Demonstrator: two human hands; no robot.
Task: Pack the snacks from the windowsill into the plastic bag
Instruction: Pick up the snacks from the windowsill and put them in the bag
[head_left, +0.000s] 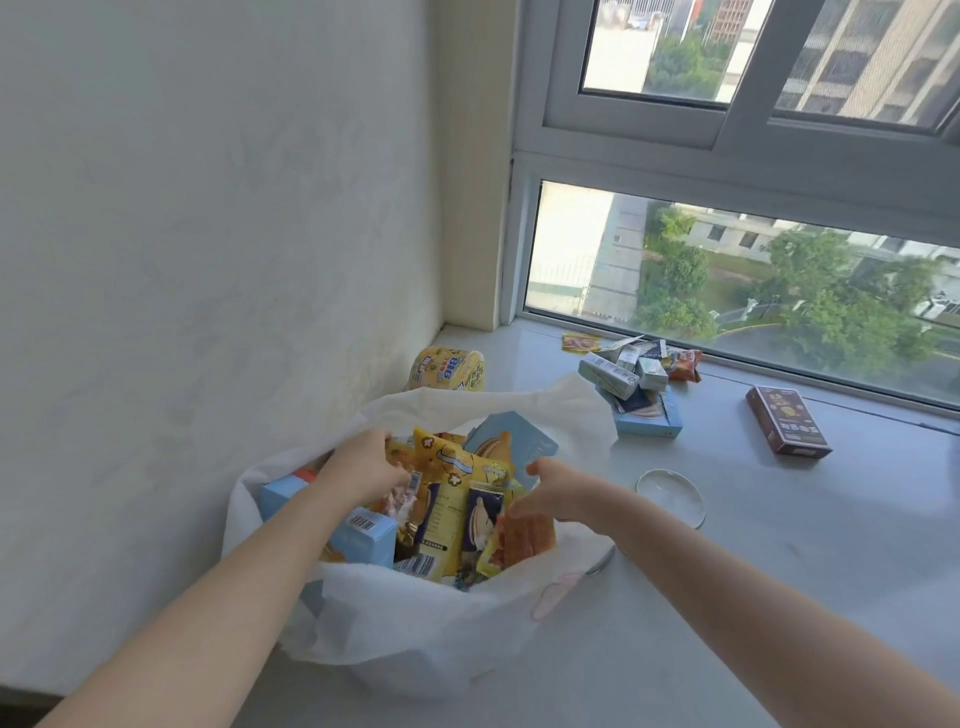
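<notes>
A white plastic bag (415, 618) stands open on the windowsill (779, 571), filled with yellow snack packets (457, 488) and light blue boxes (363, 535). My left hand (363, 467) reaches into the bag and its fingers curl round a yellow packet at the far left. My right hand (550, 493) is over the bag's right side and grips an orange snack packet (524, 540). Outside the bag lie a yellow tub (449, 370), a pile of small pale boxes (631, 379) on a blue box (649, 423), and a brown box (787, 421).
A small clear glass dish (672, 496) sits right of the bag, close to my right forearm. A white wall runs along the left. The window frame borders the sill at the back, with small red and orange sachets (582, 343) beside it.
</notes>
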